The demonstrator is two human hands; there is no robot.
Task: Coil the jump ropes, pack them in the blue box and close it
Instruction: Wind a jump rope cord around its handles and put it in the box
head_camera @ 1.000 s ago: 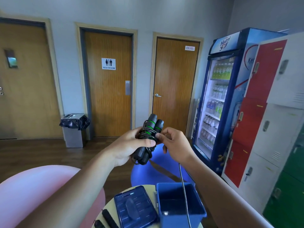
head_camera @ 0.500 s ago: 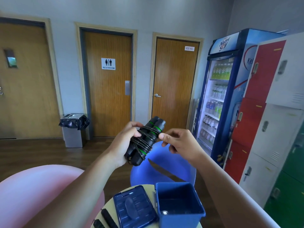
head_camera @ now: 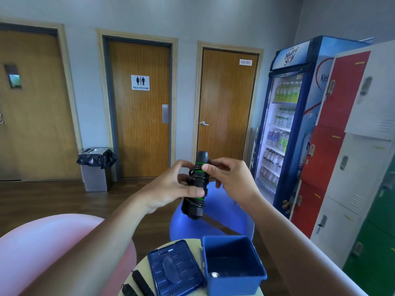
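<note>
Rope bundle (head_camera: 195,186), long axis near upright, hangs above the open box (head_camera: 234,276), left hand (head_camera: 171,190) gripping its middle, right hand (head_camera: 232,178) pinching cord near its top.

Raised left hand (head_camera: 168,189) and right hand (head_camera: 233,178) curl fingers (head_camera: 192,192) round rope (head_camera: 196,181).

The room is bright, and the light is soft and even. The drinks fridge (head_camera: 282,124) glows white inside. My left hand (head_camera: 171,189) looks blurry at the fingers. The doors (head_camera: 140,129) and lockers (head_camera: 363,167) bend and lean near the edges. A tiny shine sits inside the dark blue box (head_camera: 235,285).
</note>
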